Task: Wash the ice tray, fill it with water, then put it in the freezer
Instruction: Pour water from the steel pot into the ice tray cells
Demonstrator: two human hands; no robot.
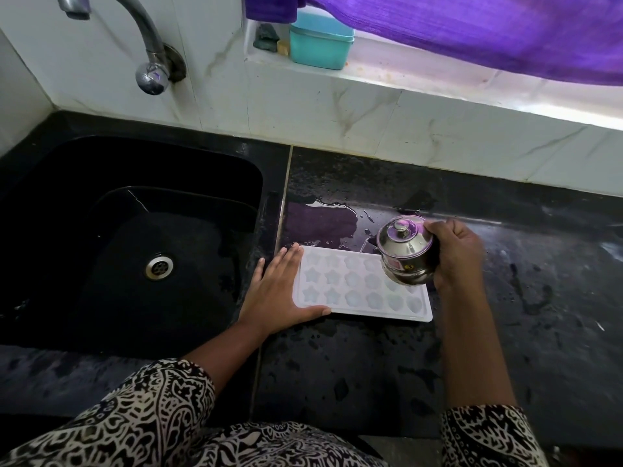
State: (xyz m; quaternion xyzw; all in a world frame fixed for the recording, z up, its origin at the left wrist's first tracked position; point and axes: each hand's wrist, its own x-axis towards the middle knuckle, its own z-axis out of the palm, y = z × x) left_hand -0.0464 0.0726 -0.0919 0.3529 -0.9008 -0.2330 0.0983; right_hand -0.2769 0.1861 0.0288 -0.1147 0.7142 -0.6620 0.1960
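On my feed the right grip [458, 254], a bare hand, is wrapped around a small steel pot [404, 251], fingers curled over its far side. The pot is lidded and tipped toward the left. A thin thread of water [362, 247] runs from its spout down to the far edge of the ice tray [354, 288]. The pot hangs over the tray's right end and hides the cells beneath it.

The left grip [276, 291] is released. Its fingers lie straight and flat along the tray's left edge, and the thumb runs along the near edge.

The white tray lies flat on the black counter [505, 332], just right of the sink [101, 230], with rows of star and rounded cells showing. I cannot tell how full the cells are.

Behind the tray a puddle [323, 224] spreads across the wet counter. The dark sink has a metal drain [159, 267] in its floor, and a chrome tap [148, 45] comes off the wall above it. On the window ledge [404, 79] beyond stands a teal box [320, 42], with a purple cloth [472, 32] hanging over it. Black-and-white patterned sleeves [151, 409] cover both upper arms.
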